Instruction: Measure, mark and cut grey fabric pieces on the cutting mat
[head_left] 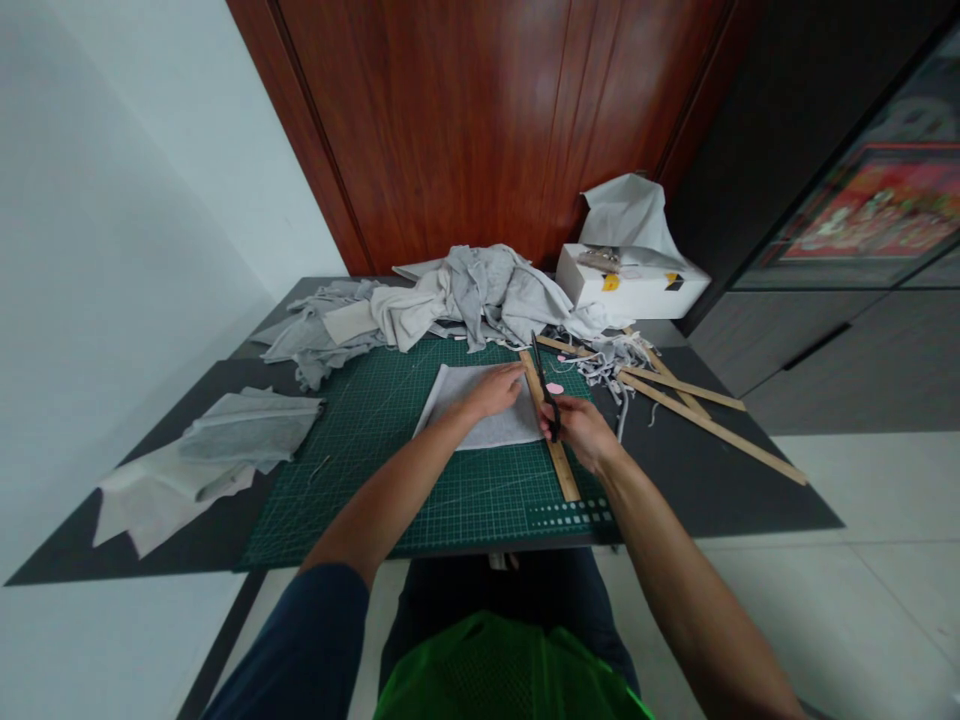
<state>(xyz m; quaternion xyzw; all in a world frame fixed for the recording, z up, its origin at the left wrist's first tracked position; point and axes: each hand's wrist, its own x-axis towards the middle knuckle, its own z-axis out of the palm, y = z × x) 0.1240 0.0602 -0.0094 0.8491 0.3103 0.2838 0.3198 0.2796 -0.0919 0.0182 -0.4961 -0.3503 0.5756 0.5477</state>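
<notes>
Pressing our left hand point(495, 390) flat on the pale grey fabric point(480, 412) keeps it from sliding on the green cutting mat point(390, 470) at desk centre. Our right hand point(585, 430) grips black scissors point(546, 390), seemingly closed, at the fabric's three o'clock edge, along a wooden ruler point(559, 455). Thin, rectangular, it lies smooth.

No legible text, brand or number found. The green cutting mat point(465, 490) bears a printed grid and a row of white squares along its near edge, with no readable figures. The white box point(637, 290) carries yellow and black marks, too small to read.
</notes>
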